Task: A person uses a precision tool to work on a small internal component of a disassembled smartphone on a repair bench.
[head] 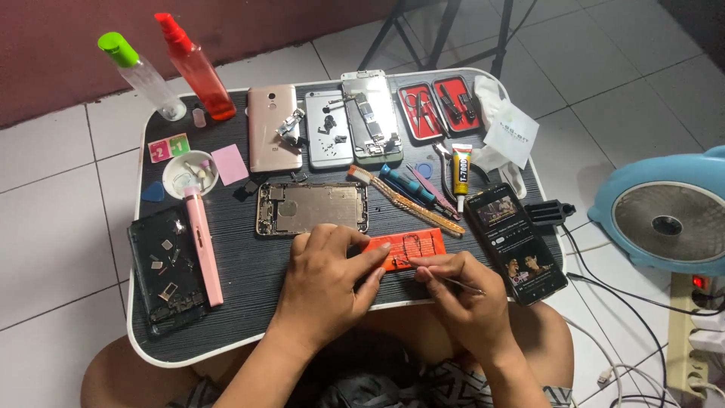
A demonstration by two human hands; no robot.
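Observation:
My left hand rests on the dark lap table, its fingertips pinning the left end of an orange pad that carries small screws and parts. My right hand pinches thin metal tweezers at the pad's lower edge; the tips are hidden by my fingers. Just beyond the pad lies an opened silver phone housing.
Two phones and a phone frame lie at the back, with a red tool case, glue tube, screwdrivers, lit black phone, pink tool, black tray, white bowl, two spray bottles. A blue fan stands right.

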